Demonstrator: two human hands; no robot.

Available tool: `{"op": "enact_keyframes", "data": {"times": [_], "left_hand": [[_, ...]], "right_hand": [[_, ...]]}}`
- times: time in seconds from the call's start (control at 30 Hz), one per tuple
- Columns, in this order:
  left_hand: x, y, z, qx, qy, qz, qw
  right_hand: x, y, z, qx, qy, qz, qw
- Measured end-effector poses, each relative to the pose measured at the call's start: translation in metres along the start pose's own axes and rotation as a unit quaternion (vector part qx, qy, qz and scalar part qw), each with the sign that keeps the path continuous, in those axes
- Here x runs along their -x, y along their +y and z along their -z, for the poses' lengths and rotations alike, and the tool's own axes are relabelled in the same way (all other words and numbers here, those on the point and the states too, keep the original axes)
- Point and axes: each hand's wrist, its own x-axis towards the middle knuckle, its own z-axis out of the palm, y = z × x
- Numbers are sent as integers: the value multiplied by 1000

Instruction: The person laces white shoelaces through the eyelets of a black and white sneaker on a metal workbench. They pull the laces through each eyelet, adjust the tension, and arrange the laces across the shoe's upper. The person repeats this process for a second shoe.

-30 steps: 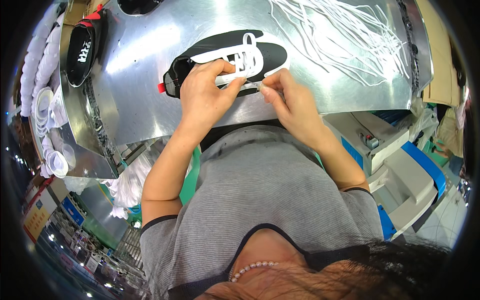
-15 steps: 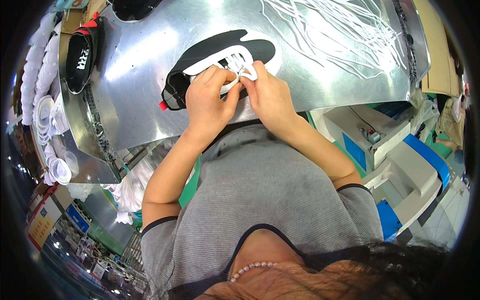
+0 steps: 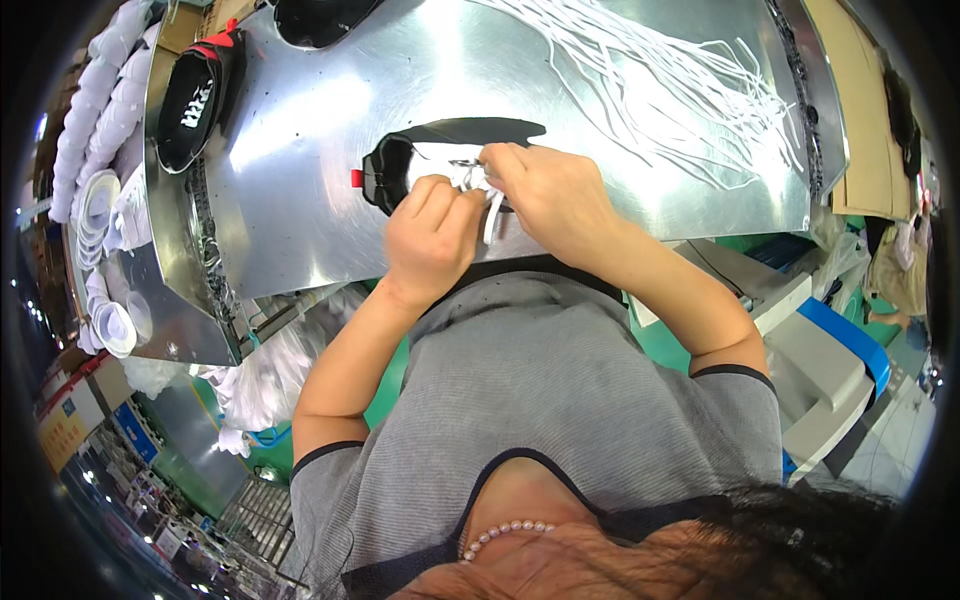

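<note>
A black shoe upper (image 3: 385,170) with a white front panel and a red tab at its heel lies on the metal table, opening to the left. My left hand (image 3: 435,232) is closed at its near side, fingers curled at the lacing area. From the right, my right hand (image 3: 553,195) pinches at the eyelets, thumb and fingertips together. Between the two hands a white shoelace (image 3: 491,218) hangs down from the upper. Both sets of fingertips are on the lace, though part of the grip is hidden behind the knuckles.
Many loose white laces (image 3: 660,80) are spread at the back right of the metal table (image 3: 290,215). A black shoe upper with red trim (image 3: 190,110) stands at the left edge, and another black upper (image 3: 320,20) at the back. White stacked rolls (image 3: 100,90) lie beyond the left edge.
The shoe upper has turned, its toe end swinging nearer me. My right hand has moved right and turned over, and a length of lace now hangs between the hands.
</note>
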Motion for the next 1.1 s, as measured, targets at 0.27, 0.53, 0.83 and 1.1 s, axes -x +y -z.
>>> {"op": "enact_keyframes", "data": {"times": [0.27,0.53,0.83,1.1], "left_hand": [[-9,4,-4,58,-41,15,997],[-14,12,4,44,-58,29,997],[-25,0,22,286,-141,373,871],[-34,10,12,206,-126,466,851]], "right_hand": [[-15,17,10,-233,-44,-139,961],[-42,43,122,-493,340,-27,800],[1,23,-6,-484,13,-225,846],[-16,13,-12,-389,12,-234,891]]}}
